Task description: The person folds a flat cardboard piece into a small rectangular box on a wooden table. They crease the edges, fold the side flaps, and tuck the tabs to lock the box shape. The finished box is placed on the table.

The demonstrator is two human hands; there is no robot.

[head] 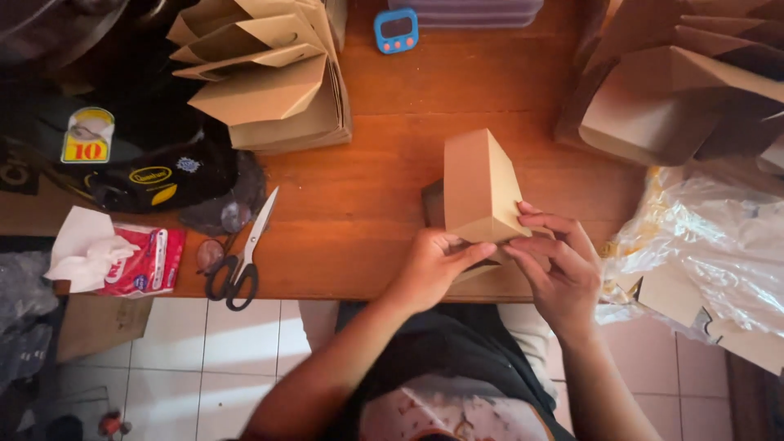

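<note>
Your left hand (429,265) and right hand (558,265) pinch the box's (478,186) near bottom edge, right of the scissors (243,257).

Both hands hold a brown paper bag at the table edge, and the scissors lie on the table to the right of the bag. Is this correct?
Not quite. In the head view, the scissors lie to the left of the brown paper bag, not to the right. The rest holds: the left hand and right hand hold the bag at the table edge.

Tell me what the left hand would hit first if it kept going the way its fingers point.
The left hand points right and slightly away, already touching the brown paper bag. Straight on, it would likely meet the right hand just beyond; depth is unclear.
</note>
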